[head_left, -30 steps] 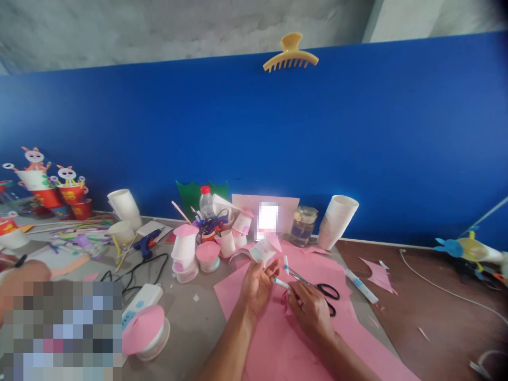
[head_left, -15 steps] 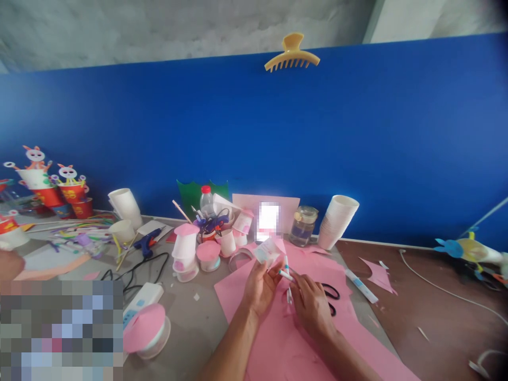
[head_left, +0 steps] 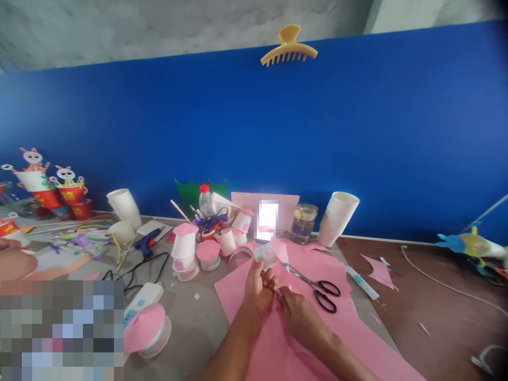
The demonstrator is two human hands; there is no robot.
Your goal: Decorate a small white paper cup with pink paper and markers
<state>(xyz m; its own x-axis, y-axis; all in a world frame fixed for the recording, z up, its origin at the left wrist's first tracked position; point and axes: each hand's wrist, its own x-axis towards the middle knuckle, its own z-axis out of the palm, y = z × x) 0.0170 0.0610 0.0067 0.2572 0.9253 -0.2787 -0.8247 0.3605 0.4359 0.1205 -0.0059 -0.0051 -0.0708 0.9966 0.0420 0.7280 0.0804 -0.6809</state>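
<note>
My left hand (head_left: 260,288) is closed with its fingers curled in, its fingertips touching the end of a small slim white-and-pink thing (head_left: 277,290). The same thing is pinched by my right hand (head_left: 296,312), whose fingers cover most of it; its kind is unclear. Just beyond my left thumb is a whitish cup-like piece (head_left: 265,255) with a faint print, next to a curled pink paper piece (head_left: 281,250). I cannot tell whether my left hand touches it. Both hands are over pink paper sheets (head_left: 317,333). Black-handled scissors (head_left: 317,288) lie open right of my right hand.
Behind the hands are a glowing blurred screen (head_left: 268,219), a glass jar (head_left: 304,223) and stacked paper cups (head_left: 339,219). On the left stand pink-topped cups (head_left: 184,248), a glue gun (head_left: 148,242) and a power strip (head_left: 142,301). Another person's hand (head_left: 18,259) is at the far left.
My right hand has moved down and left, off the scissors, which now show fully. The teal-banded white stick is gone from its fingers. My left fingers have curled in; both hands now meet.
</note>
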